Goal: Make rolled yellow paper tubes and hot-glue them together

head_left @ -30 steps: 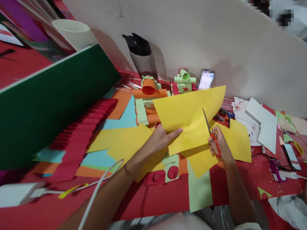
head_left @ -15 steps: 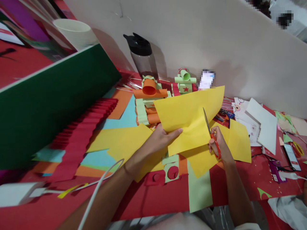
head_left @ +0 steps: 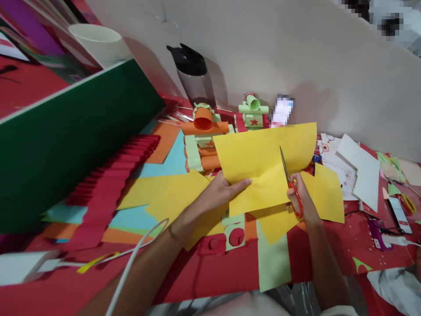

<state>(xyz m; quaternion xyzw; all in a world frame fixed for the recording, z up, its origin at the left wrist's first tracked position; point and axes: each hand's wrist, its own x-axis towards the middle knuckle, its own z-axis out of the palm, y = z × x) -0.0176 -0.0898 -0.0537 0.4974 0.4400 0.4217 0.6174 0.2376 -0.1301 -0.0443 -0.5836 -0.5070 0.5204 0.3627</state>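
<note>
Presently, on my head-camera feed, the left hand (head_left: 223, 189) pinches a smooth, bowed sheet of yellow paper (head_left: 255, 153) toward three o'clock, thumb on top. At four o'clock the right hand (head_left: 305, 199) is clamped round orange-handled scissors (head_left: 285, 170), slim metal pointing to eleven. Pleated red paper (head_left: 108, 193) lies toward nine. Compared with half a second ago, the sheet's far right corner reaches farther out.

We see board (head_left: 82, 145) left, cup (head_left: 101, 46) behind it. Bottle (head_left: 195, 81) behind left figure (head_left: 204, 128); phone (head_left: 283, 112) beside right figure (head_left: 254, 120), perhaps against partition (head_left: 263, 52). Paper sheet (head_left: 256, 162) before both figures, scissors (head_left: 298, 202) at its right half.
</note>
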